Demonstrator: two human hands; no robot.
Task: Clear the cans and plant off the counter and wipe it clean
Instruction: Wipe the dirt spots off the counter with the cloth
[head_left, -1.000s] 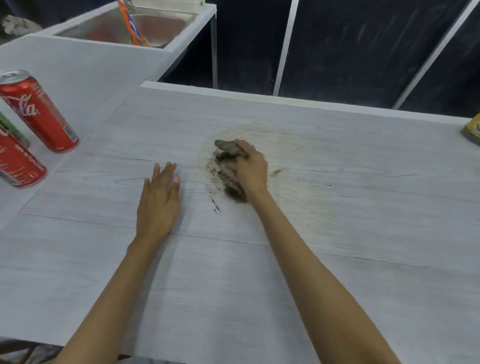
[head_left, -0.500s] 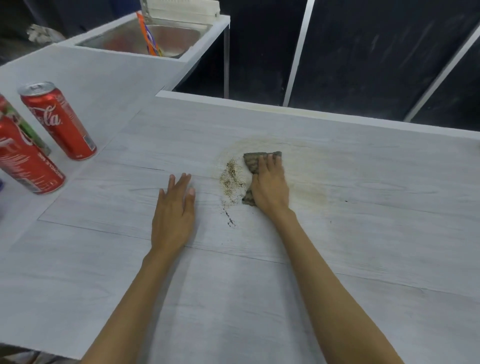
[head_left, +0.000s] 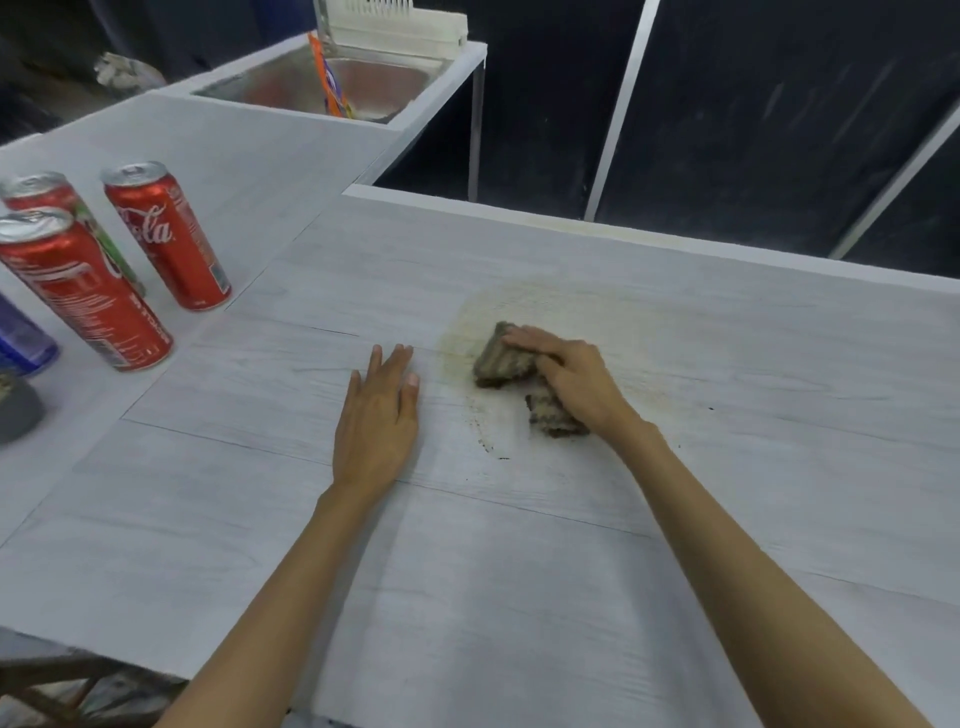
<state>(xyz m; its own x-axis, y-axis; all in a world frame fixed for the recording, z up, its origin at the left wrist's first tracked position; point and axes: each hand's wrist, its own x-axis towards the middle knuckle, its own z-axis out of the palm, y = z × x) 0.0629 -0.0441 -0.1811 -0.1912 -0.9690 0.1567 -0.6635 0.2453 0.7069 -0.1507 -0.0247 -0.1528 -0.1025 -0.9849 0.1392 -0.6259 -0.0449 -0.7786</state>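
Right hand (head_left: 582, 382): my grip closed over dirty cloth (head_left: 506, 358), pressed on stained worktop (head_left: 519, 571). Left hand (head_left: 376, 421): flat, fingers spread, holding nothing. Three red cans (head_left: 166, 234) upright, far left.

A steel sink (head_left: 363, 85) sits sunk into the far white worktop with an orange packet (head_left: 328, 83) leaning inside it and a white rack (head_left: 400, 23) along its back edge, while black wall panels (head_left: 779, 119) split by pale metal strips (head_left: 621, 111) stand behind

Four cans (head_left: 166, 234) (three red), one cloth (head_left: 506, 358).
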